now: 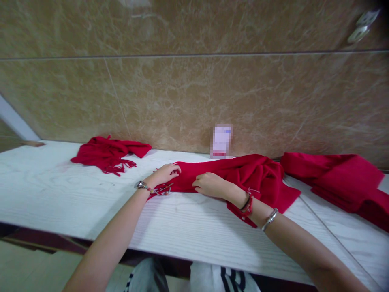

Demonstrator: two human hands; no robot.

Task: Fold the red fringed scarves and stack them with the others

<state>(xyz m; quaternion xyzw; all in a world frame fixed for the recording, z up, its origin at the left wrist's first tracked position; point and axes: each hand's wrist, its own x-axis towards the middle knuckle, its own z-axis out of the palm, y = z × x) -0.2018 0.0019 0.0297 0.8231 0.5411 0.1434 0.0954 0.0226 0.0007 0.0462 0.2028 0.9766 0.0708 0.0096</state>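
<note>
A red fringed scarf (pixel 243 174) lies bunched across the middle of the white table (pixel 91 202). My left hand (pixel 164 173) rests on its left end, fingers curled onto the cloth near the fringe. My right hand (pixel 209 184) presses on the scarf just to the right, fingers bent and gripping the fabric. Both wrists wear bracelets.
A second red scarf (pixel 109 153) lies crumpled at the back left of the table. A folded pile of red scarves (pixel 340 178) sits at the right. A small blurred card (pixel 221 141) leans against the brown marble wall (pixel 194 81) behind.
</note>
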